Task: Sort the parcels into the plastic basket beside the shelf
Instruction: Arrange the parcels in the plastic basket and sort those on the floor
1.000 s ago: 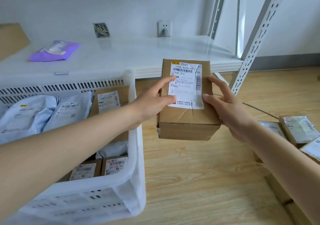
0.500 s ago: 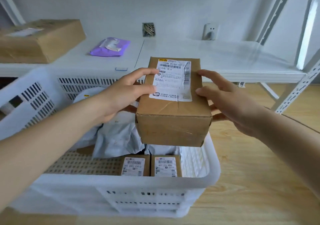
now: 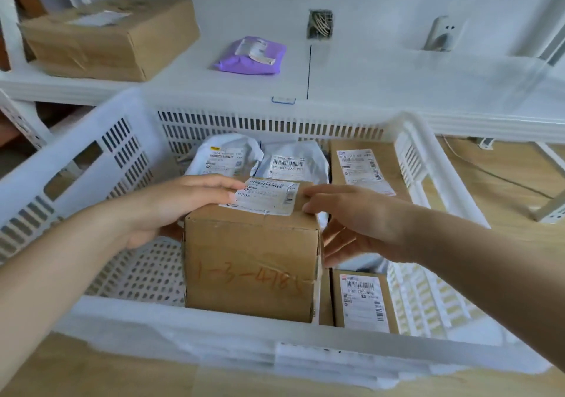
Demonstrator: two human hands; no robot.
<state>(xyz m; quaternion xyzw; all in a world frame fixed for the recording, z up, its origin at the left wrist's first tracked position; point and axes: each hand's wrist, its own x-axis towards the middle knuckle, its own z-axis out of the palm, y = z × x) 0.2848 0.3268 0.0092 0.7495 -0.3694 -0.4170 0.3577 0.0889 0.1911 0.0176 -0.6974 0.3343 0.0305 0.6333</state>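
Head view: the box (image 3: 252,262) sits at the centre of the frame, inside the basket (image 3: 91,164), its labelled top facing up and orange handwriting on its near side. The left hand (image 3: 171,210) holds its left side, fingers laid over the top edge onto the label (image 3: 263,197), thumb down the side. The right hand (image 3: 357,222) holds the right side the same way, fingertips on the top corner, lower fingers against the side. Whether the box rests on the basket floor cannot be told. Behind it lie two grey mailers (image 3: 226,158) (image 3: 293,161) and, at the right, a flat brown parcel (image 3: 363,164); a small brown parcel (image 3: 363,301) stands at the lower right, just beside the box. Beyond the basket, the white shelf (image 3: 382,81) carries a large carton (image 3: 113,35) at the upper left and a purple pouch (image 3: 252,55) near the top centre.
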